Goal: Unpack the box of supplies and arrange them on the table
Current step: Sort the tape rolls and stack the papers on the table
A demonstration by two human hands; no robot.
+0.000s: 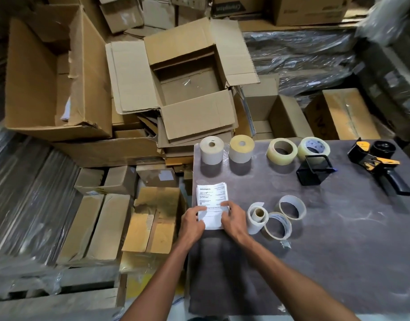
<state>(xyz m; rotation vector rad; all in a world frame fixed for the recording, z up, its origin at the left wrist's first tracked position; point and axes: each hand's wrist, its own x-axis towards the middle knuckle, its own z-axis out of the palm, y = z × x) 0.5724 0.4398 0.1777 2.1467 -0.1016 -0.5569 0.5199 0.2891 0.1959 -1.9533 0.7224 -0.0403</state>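
A stack of white printed paper slips [212, 198] lies near the left edge of the dark table [338, 239]. My left hand [192, 224] and my right hand [233, 218] both grip its near end, one on each side. An open cardboard box [192, 89] stands beyond the table with nothing visible inside. Along the table's far edge stand two label rolls [212, 150], [241, 148] and two clear tape rolls [282, 151], [313, 148]. Close to my right hand lie a small paper roll [257, 217] and two thin tape rolls [278, 225], [292, 207].
A black metal holder [313, 170] and a yellow-black tape dispenser [379, 164] sit at the table's far right. Cardboard boxes [55, 82] are piled to the left and behind. Plastic-wrapped bundles [298, 59] lie at the back right.
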